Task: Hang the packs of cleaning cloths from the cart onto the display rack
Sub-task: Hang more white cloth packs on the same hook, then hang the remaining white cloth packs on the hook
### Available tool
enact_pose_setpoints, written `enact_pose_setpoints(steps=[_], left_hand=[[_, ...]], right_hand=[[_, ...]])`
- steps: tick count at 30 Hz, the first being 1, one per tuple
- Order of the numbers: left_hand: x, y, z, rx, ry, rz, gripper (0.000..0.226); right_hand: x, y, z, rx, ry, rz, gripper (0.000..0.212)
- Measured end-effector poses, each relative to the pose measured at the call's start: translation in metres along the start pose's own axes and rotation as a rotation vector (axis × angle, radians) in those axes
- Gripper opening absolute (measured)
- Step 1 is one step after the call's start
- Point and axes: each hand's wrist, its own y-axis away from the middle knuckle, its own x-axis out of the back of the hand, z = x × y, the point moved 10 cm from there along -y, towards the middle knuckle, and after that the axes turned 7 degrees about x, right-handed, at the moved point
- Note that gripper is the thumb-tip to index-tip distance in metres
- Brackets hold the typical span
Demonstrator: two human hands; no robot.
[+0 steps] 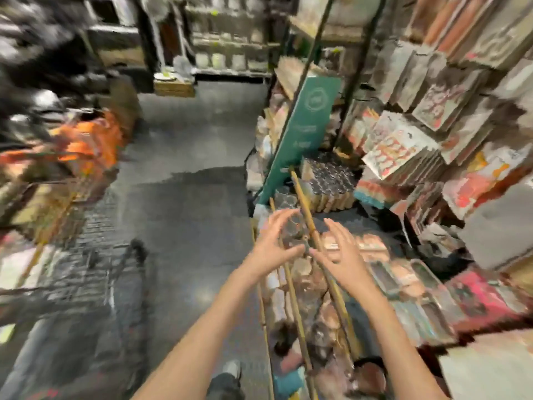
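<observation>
The picture is heavily blurred. My left hand (275, 245) and my right hand (341, 255) are stretched out in front of me with fingers spread, and neither holds anything. They hover side by side over a low shelf of goods crossed by wooden poles (305, 209). The display rack (432, 116) rises at the right, hung with many packs of cleaning cloths (401, 147) in white, orange and red prints. The wire cart (86, 255) stands at the left, well apart from both hands; its load is too blurred to make out.
A teal sign board (300, 134) leans against the rack's black upright. Orange packages (86, 142) lie on a stand at the left. The dark aisle floor (187, 197) runs between cart and rack. Shelves stand at the aisle's far end. My shoe (232, 369) is below.
</observation>
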Motion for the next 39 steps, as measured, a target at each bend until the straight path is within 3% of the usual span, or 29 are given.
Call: enact_pose_setpoints(steps=[5, 13, 23, 28, 34, 37, 39], left_hand=[[0.139, 0.052, -0.064, 0.123, -0.135, 0.337, 0.076], [0.300, 0.161, -0.143, 0.419, -0.164, 0.785, 0.066], [0.473, 0.229, -0.261, 0.708, -0.069, 1.352, 0.069], [0.545, 0.231, -0.322, 0.824, -0.058, 1.368, 0.073], [0.580, 0.250, -0.393, 0.950, 0.091, 1.414, 0.071], [0.590, 0.261, -0.421, 0.966, 0.207, 1.509, 0.071], [0.590, 0.273, -0.442, 0.996, 0.282, 1.588, 0.071]], right_hand=[[-0.097, -0.046, -0.096, 0.255, -0.100, -0.169, 0.073], [-0.250, -0.079, -0.231, 0.547, -0.193, -0.473, 0.078], [-0.416, -0.130, -0.348, 0.622, -0.317, -0.750, 0.077], [-0.478, -0.191, -0.418, 0.695, -0.345, -0.788, 0.076], [-0.556, -0.232, -0.467, 0.698, -0.371, -0.898, 0.075], [-0.606, -0.247, -0.488, 0.751, -0.279, -0.977, 0.101], [-0.644, -0.253, -0.502, 0.792, -0.231, -1.032, 0.100]])
